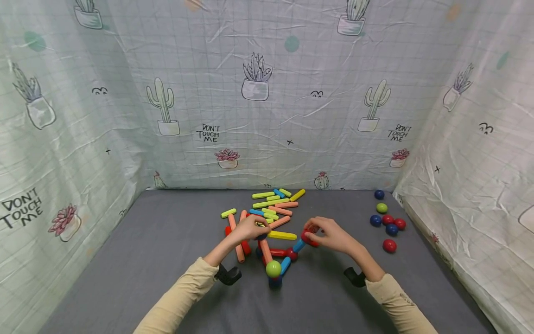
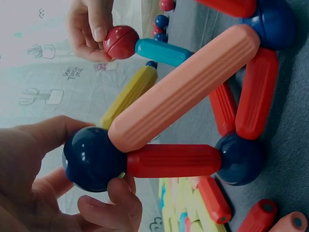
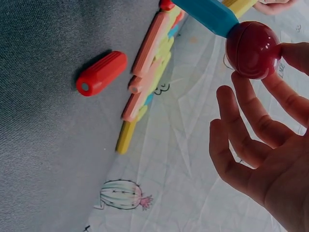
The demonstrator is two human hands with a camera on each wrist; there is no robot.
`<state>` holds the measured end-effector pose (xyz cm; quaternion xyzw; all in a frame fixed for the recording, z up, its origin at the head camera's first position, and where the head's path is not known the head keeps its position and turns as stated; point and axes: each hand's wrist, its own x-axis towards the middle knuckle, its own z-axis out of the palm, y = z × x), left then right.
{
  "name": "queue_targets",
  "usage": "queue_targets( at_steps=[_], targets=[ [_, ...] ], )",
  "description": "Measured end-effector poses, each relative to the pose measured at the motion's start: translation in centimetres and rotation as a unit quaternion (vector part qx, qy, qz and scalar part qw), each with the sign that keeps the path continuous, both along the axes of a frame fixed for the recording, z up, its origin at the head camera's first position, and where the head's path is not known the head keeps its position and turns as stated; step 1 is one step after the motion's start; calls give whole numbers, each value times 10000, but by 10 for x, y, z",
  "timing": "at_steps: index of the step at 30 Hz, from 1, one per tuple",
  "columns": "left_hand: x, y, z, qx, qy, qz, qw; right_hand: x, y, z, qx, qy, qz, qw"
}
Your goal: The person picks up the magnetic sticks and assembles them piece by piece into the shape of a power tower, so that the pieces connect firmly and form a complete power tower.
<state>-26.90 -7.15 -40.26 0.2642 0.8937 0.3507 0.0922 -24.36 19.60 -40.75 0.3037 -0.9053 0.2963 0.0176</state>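
My left hand [image 1: 252, 228] pinches a dark blue ball [image 2: 94, 158] between thumb and fingers. From that ball run a salmon rod [image 2: 186, 87], a red rod [image 2: 174, 160] and, apparently, a yellow rod [image 2: 130, 95]. The red rod ends at another dark blue ball [image 2: 240, 158] low on the table. My right hand [image 3: 275, 140] holds a red ball [image 3: 253, 50] by its fingertips, with a light blue rod [image 3: 207, 17] joined to it. In the head view that rod slopes down to a second red ball [image 1: 291, 253]. A green ball [image 1: 273, 269] sits at the frame's near corner.
Behind the hands lie several loose rods [image 1: 271, 203], yellow, green, salmon and blue. More salmon and red rods [image 1: 237, 239] lie left of the frame. Several loose balls [image 1: 388, 219] rest at the right of the grey table [image 1: 146, 260]. A printed curtain [image 1: 292, 116] encloses the back and sides.
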Motion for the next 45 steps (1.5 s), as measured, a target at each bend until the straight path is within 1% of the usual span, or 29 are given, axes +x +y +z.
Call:
queue_targets(
  at_steps=[2, 5, 7, 10, 14, 18, 26, 31, 33, 38, 40, 43, 45],
  targets=[
    [-2, -1, 1, 78, -184, -44, 9998, 0, -1, 0, 16, 27, -1, 10000],
    [-7, -2, 1, 89, -346, -407, 9985, 0, -2, 1, 34, 93, 21, 9999],
    [-9, -2, 1, 116, -478, -549, 9973, -1, -4, 2, 56, 144, 44, 9999],
    [-10, -2, 2, 147, -769, -487, 9957, -1, -7, 3, 69, 187, 87, 9998],
    [-11, -1, 2, 121, -941, -421, 9946, 0, -9, 4, 122, 195, 60, 9997],
    [-13, -1, 3, 150, -994, -469, 9938, 0, -12, 5, 121, 170, 33, 9998],
    [-18, -3, 4, 229, -1141, -724, 9906, -1, -15, 6, -45, 216, 168, 9996],
    [-19, -3, 4, 262, -1138, -717, 9906, -1, -18, 7, -67, 208, 178, 9996],
    [-19, -3, 3, 261, -1034, -681, 9920, -1, -20, 6, -103, 244, 233, 9994],
    [-15, -5, 0, 398, -730, -450, 9955, -1, -28, 2, -230, 386, 441, 9980],
    [-12, -8, -2, 518, -623, -247, 9964, -1, -32, 0, -312, 380, 464, 9977],
    [-2, -13, -3, 780, -496, 432, 9948, 0, -36, -3, -458, 330, 395, 9976],
    [6, -16, -3, 1026, -375, 938, 9896, 0, -37, -5, -515, 298, 353, 9976]
  ],
)
